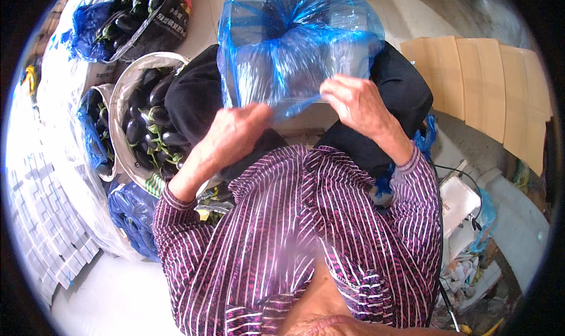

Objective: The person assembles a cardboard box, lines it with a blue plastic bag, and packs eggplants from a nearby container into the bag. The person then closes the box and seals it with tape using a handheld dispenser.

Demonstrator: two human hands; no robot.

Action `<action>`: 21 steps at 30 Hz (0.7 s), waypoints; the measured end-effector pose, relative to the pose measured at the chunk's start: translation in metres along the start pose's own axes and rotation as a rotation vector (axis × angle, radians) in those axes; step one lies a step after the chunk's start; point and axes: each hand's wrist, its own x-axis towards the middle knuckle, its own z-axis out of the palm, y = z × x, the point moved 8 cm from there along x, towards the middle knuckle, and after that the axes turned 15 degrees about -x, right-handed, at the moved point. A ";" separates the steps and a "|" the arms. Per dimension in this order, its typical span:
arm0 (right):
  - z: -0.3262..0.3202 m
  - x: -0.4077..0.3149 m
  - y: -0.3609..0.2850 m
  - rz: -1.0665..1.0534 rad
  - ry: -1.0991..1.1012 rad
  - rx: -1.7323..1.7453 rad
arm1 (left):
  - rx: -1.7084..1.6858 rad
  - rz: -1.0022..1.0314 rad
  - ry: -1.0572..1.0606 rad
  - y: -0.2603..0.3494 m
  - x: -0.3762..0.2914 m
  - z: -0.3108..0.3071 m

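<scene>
A clear blue plastic bag (300, 67) spreads over a box-like container between my knees, its film bunched toward a dark hollow in the middle. My left hand (240, 128), slightly blurred, is at the bag's near left corner with its fingers closed on the film. On the near right side, my right hand (355, 104) pinches the same near edge. A twisted strip of the blue film runs between the two hands. Below that strip a brownish surface shows, perhaps the container's side. What lies under the film is hard to make out.
To the left stand a white sack of eggplants (152, 124), a smaller bag of eggplants (99, 128) and a dark printed bag of eggplants (141, 22). Stacked white crates (48, 230) are at far left. Flattened cardboard (481, 89) leans at right, above a white device with a cable (459, 199).
</scene>
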 end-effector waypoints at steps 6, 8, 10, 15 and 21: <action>0.061 -0.032 -0.045 -0.085 -0.212 0.063 | 0.316 -0.283 -0.386 -0.087 -0.027 0.106; 0.080 -0.037 -0.047 -0.082 -0.256 0.015 | 0.413 -0.394 -0.333 -0.113 -0.023 0.121; 0.084 -0.041 -0.046 -0.056 -0.282 0.045 | 0.267 -0.272 -0.298 -0.087 -0.022 0.115; 0.106 -0.061 -0.024 -0.034 -0.409 -0.062 | -0.112 -0.059 0.306 -0.049 0.003 -0.017; 0.113 -0.041 -0.025 0.080 -0.240 0.070 | 0.510 -0.451 0.014 -0.191 0.037 -0.065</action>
